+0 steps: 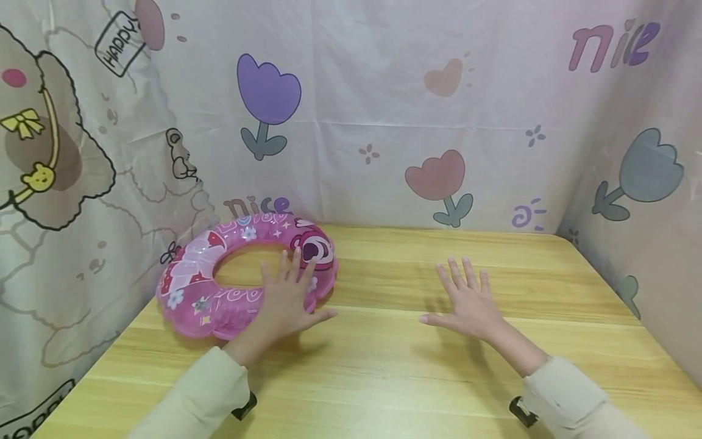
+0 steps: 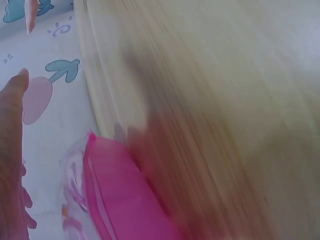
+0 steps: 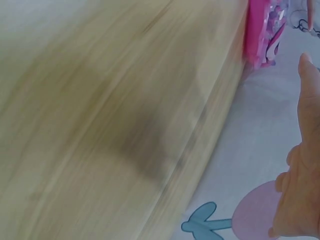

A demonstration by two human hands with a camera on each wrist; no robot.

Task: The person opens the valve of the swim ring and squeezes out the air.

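A pink inflatable swim ring (image 1: 189,305) with printed flowers, strawberries and a cartoon bear face lies at the left of the wooden table. In the head view my left hand (image 1: 285,305), fingers spread, is over the ring's near right part and hides some of it. Whether it touches the ring cannot be told. The left wrist view shows the ring's pink side (image 2: 125,195) close by. My right hand (image 1: 468,308) is held above the table to the right, fingers spread and holding nothing. The ring's edge (image 3: 257,35) appears at the top of the right wrist view.
The light wooden table (image 1: 384,378) has its back edge against a hanging cloth (image 1: 351,171) printed with tulips. More printed cloth hangs at the left (image 1: 131,244) and right (image 1: 647,256). A dark wrist strap (image 1: 244,406) shows below the left sleeve.
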